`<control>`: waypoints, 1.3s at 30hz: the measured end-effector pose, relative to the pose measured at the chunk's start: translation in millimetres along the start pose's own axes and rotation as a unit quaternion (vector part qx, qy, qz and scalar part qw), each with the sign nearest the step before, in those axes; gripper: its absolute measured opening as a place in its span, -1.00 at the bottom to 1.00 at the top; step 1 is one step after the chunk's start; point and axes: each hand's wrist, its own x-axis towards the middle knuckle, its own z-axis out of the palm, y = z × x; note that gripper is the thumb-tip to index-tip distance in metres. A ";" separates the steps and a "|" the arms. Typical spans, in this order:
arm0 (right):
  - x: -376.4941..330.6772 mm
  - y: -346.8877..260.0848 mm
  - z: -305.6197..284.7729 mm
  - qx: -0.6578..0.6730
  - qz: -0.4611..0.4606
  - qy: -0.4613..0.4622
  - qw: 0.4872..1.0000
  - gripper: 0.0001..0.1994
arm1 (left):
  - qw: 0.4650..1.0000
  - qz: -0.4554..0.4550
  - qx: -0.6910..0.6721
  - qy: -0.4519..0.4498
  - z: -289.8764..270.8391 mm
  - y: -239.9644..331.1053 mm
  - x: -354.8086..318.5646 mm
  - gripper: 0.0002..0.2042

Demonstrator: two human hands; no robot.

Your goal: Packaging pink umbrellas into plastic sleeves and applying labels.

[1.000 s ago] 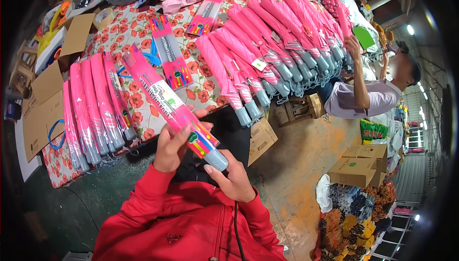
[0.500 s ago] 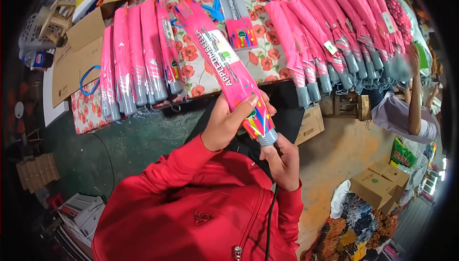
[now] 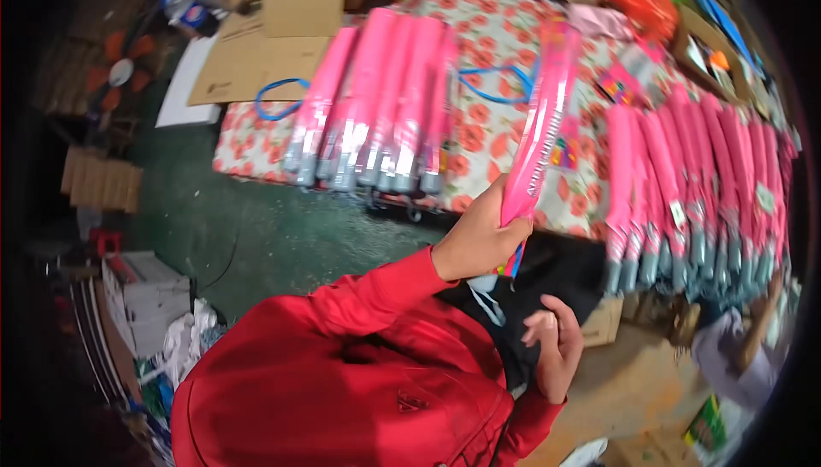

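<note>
Flower-patterned cloth (image 3: 475,162) covers a table bearing two groups of pink umbrellas, one at left (image 3: 373,65) and one at right (image 3: 654,159). Left hand (image 3: 481,234): closed around the lower part of a sleeved umbrella (image 3: 546,121), which slants upward between the groups. Right hand (image 3: 556,339): fingers loosely curled, below and apart from it.

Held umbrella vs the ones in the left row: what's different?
Support: the held umbrella is in the left hand; the left-row umbrellas lie on the flowered tablecloth.
Handle: the held umbrella's is mostly hidden behind the hand and sleeve; the left-row umbrellas' grey handles show.
Print: the held umbrella shows bold lettering; the left-row umbrellas show mostly pink.
Shared: pink, with a glossy shine.
</note>
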 end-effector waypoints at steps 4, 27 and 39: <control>16.1 15.5 -3.8 -0.043 -0.008 -0.021 0.999 -0.73 | 0.961 0.026 0.247 0.120 -50.2 33.8 -0.3 -0.50; -34.2 37.4 -87.2 0.043 -0.014 0.025 0.999 -0.68 | 0.725 0.138 0.646 0.197 -290.5 -20.7 -10.5 -0.62; -118.7 52.1 -109.7 0.136 -0.092 -0.308 0.937 -0.56 | 0.824 0.214 0.429 0.302 -160.5 36.6 8.3 -0.71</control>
